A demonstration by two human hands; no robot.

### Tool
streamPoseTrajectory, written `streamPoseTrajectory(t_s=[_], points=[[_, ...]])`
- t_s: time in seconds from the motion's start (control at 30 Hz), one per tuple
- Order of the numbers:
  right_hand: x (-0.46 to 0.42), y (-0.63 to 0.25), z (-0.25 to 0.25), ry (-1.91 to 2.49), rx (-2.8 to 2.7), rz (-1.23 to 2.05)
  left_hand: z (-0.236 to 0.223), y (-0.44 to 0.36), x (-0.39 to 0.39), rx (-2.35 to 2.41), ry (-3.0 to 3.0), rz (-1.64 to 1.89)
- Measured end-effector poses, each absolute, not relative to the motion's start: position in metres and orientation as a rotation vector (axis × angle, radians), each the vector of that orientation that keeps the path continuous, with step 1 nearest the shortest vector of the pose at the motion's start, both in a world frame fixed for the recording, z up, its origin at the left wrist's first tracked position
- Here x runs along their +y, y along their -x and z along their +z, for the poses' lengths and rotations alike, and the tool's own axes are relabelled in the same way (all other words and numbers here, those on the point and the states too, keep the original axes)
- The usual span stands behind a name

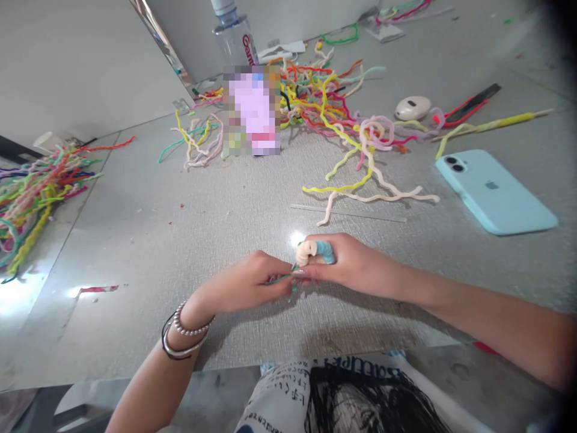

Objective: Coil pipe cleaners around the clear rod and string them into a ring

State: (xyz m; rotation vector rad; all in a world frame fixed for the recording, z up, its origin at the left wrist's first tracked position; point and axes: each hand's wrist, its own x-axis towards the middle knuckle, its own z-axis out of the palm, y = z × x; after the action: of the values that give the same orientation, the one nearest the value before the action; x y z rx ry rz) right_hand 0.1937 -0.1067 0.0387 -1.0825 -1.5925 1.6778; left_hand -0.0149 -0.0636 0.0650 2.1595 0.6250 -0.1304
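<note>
My right hand (351, 257) is closed around a small curved piece of coiled pipe cleaner (325, 251), cream at one end and light blue at the other. My left hand (255, 282) meets it from the left, thumb and fingers pinching a thin green strand (280, 279) that runs to the coiled piece. The fingertips of both hands are close together, so where the strand joins the piece is hidden. Both hands are just above the grey table (202, 222), near its front edge.
Beyond my hands lie a clear thin stick (351, 213) and a tangle of coloured pipe cleaners (315, 102). A light blue phone (500, 195) and a white oval case (412, 108) are on the right. More pipe cleaners (40, 198) lie left; a plastic bottle (234, 39) stands behind.
</note>
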Motion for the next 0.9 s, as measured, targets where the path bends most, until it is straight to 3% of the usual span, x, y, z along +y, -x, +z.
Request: streamPoseTrajectory(t_s=[0.13, 0.47, 0.9], points=[[-0.1077, -0.1945, 0.0409, 1.299, -1.800, 1.391, 0.0633, 0.0161, -0.0632, 0.635, -2.215, -0.142], [-0.1062, -0.1936, 0.0397, 1.373, -1.935, 1.241, 0.0632, 0.0147, -0.0621, 0.610, -2.237, -0.163], [-0.1053, -0.1936, 0.0338, 1.339, -1.816, 1.432, 0.0633, 0.0146, -0.0640, 0.599, -2.273, -0.194]])
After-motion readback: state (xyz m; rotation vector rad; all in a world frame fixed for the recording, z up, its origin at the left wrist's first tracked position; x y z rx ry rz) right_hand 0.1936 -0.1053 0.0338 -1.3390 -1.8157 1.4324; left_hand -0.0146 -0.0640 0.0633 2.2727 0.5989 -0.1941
